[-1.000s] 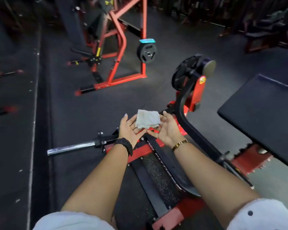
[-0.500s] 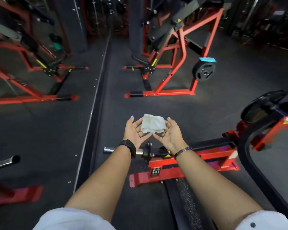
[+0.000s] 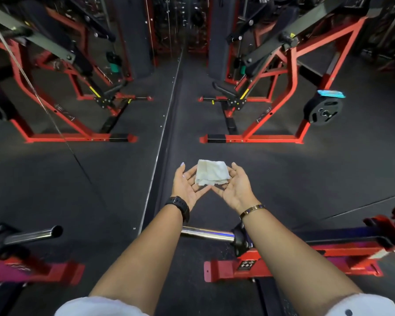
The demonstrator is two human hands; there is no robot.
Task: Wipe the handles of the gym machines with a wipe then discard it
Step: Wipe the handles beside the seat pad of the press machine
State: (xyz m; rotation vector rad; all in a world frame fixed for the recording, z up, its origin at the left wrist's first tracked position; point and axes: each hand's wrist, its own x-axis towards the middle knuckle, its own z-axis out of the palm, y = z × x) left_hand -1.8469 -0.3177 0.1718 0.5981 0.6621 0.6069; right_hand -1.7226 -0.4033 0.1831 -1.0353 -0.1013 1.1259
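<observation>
A folded white wipe (image 3: 212,172) rests across the fingertips of both my hands, held out in front of me over the dark floor. My left hand (image 3: 185,185) is palm up under the wipe's left edge, with a black watch on its wrist. My right hand (image 3: 235,187) is palm up under the wipe's right edge, with a gold bracelet on its wrist. A red gym machine (image 3: 276,94) with black lever arms stands ahead on the right. No handle is being touched.
A wall mirror on the left reflects the machines; its bottom rail (image 3: 162,133) runs along the floor. A chrome weight peg (image 3: 206,233) and red base frame (image 3: 292,263) lie just below my arms. A black weight plate (image 3: 323,110) hangs on the far machine.
The view has swung left and up, away from the black padded bench and toward the mirror and the far red machine. Both hands keep the wipe in the same cupped hold.
</observation>
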